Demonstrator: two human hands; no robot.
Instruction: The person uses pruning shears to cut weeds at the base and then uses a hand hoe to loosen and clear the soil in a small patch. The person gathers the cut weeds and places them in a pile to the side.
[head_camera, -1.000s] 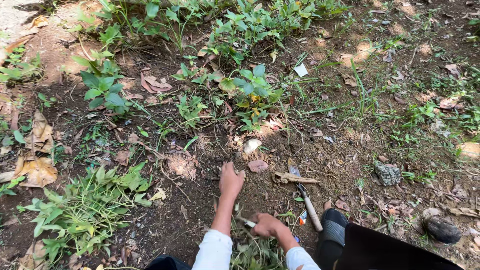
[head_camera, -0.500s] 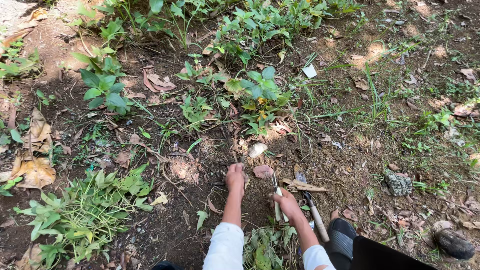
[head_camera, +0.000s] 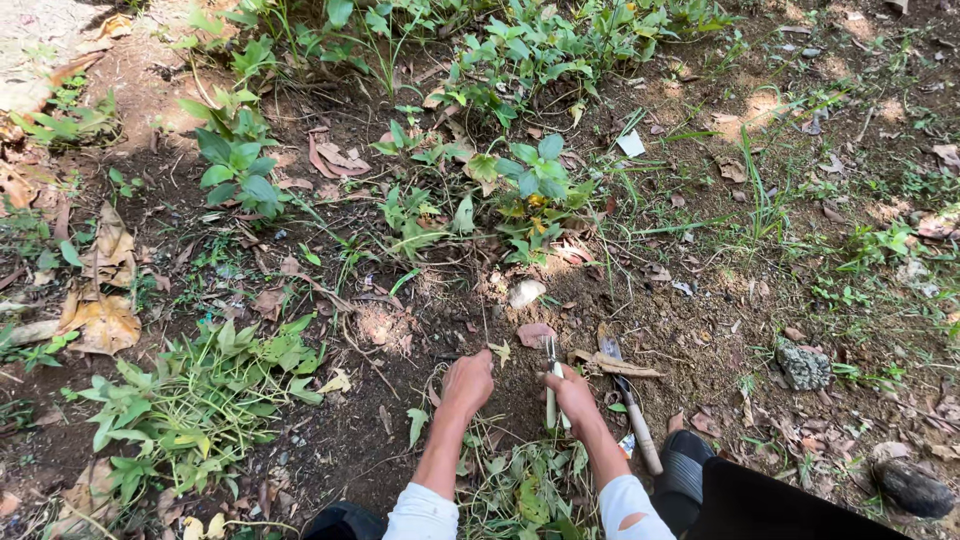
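While the left hand (head_camera: 468, 381) rests palm down on bare soil, fingers loosely together and holding nothing, the right hand (head_camera: 574, 392) is closed around the handle of a small fork (head_camera: 551, 385). The fork's pale handle runs down past the fist toward the person, and its metal tines point away, touching the dirt just ahead of the knuckles. The two hands lie near each other, with a narrow strip of soil between them.

Just right of the right hand a knife (head_camera: 633, 415) lies on the ground, wooden handle toward the person, blade under a dry stick (head_camera: 615, 364). A pinkish leaf (head_camera: 535, 333) and a pale stone (head_camera: 526, 292) sit just beyond the tines. A grey rock (head_camera: 803, 366) lies well apart to the right.

Pulled weeds (head_camera: 520, 490) are heaped between the forearms. A leafy clump (head_camera: 195, 400) closes the left side, and taller plants (head_camera: 530, 190) stand beyond the stone. Open dirt stretches ahead of the left hand and to the right of the knife.
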